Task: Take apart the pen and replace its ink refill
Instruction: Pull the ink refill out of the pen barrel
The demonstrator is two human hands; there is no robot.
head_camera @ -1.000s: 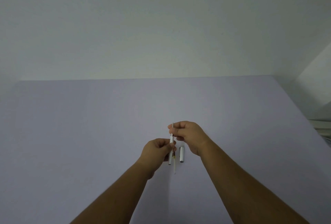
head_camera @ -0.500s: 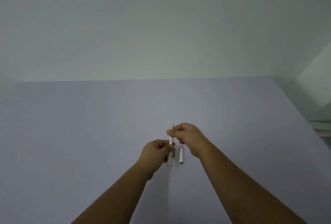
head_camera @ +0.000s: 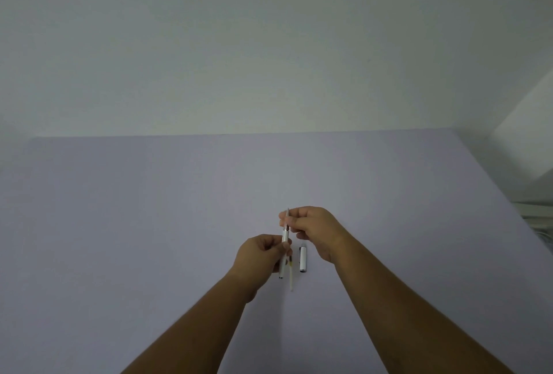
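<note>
My left hand [head_camera: 259, 255] grips a white pen barrel [head_camera: 283, 254] that stands nearly upright, its rear end showing below my fingers. My right hand [head_camera: 314, 230] pinches the grey tip section [head_camera: 287, 218] at the barrel's top, where a thin gap or thread shows between the two parts. On the table below lie a thin pale ink refill [head_camera: 291, 276] and, just right of it, the white pen cap [head_camera: 303, 259], both pointing away from me.
The work surface is a pale lilac table [head_camera: 149, 224] against a plain wall. Its right edge runs diagonally at the far right, with a white ledge [head_camera: 538, 215] beyond it.
Both hands stay almost in place. The barrel in my left hand has slid a little lower, and the tip section held by my right hand sits slightly farther from it.
</note>
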